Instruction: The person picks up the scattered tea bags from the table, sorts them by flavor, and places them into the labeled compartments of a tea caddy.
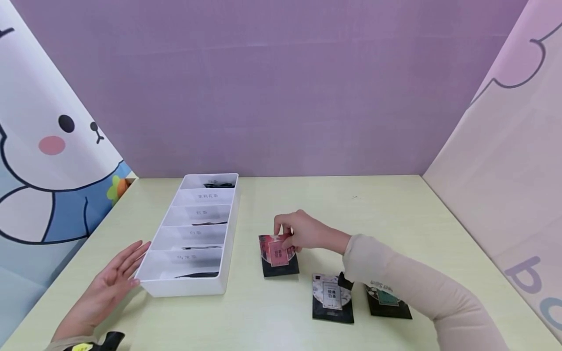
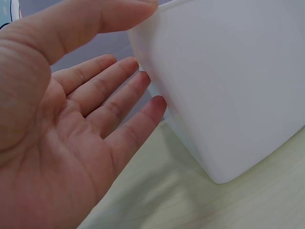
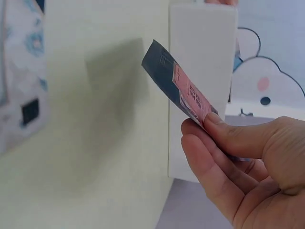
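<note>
My right hand [image 1: 307, 232] pinches a red-and-black tea sachet [image 1: 280, 267] by its upper edge, between thumb and fingers. The right wrist view shows this sachet [image 3: 167, 71] held tilted above the table, with a shadow beneath. With fingers straight, my left hand [image 1: 110, 282] touches the near left corner of a white divided box [image 1: 189, 288]. In the left wrist view, the thumb lies at the rim of the box [image 2: 228, 86] and the fingertips are against its side. Labelled compartments run along the box, several with dark sachets lying inside.
A white-and-black sachet [image 1: 332, 298] lies on the table [image 1: 272, 317], right of the box. Beside it is a green-and-black sachet [image 1: 388, 307], partly hidden by my right sleeve. A purple panel [image 1: 281, 97] stands behind the table, with printed panels at both sides.
</note>
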